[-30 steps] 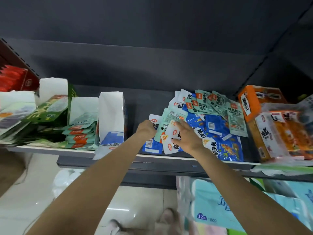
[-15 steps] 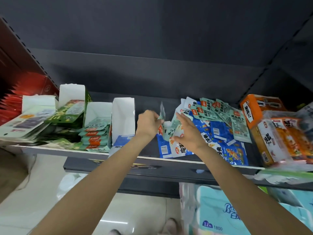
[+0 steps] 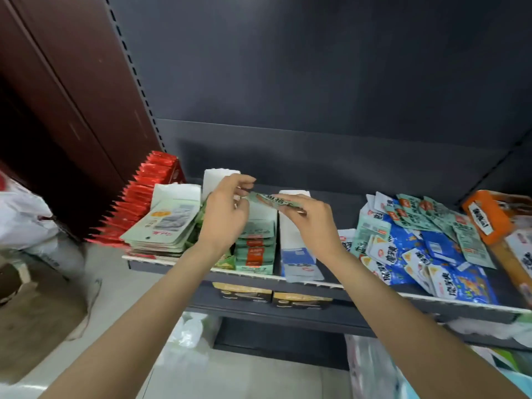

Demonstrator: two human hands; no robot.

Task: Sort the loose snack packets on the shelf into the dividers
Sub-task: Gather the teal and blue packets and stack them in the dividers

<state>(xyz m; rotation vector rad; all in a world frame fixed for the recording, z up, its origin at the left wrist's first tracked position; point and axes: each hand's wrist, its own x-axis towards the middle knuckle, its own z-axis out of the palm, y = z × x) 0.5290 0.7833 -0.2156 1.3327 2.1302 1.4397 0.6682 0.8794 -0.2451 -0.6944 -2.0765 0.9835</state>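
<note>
A pale green snack packet hangs in the air above the white dividers, held at both ends. My left hand pinches its left end with thumb and fingers. My right hand grips its right end. Straight below stands a white divider with a stack of matching green packets. Beside it on the right, another divider holds blue and white packets. A loose heap of green, blue and white packets lies on the shelf to the right.
Red packets and a stack of pale green pouches fill the shelf's left end. An orange box stands at the far right. The shelf's front edge runs below my wrists; bagged goods sit lower down. A dark cabinet side rises on the left.
Both hands have moved left from the loose heap, carrying a green packet up over the dividers. The view has swung left with them.
</note>
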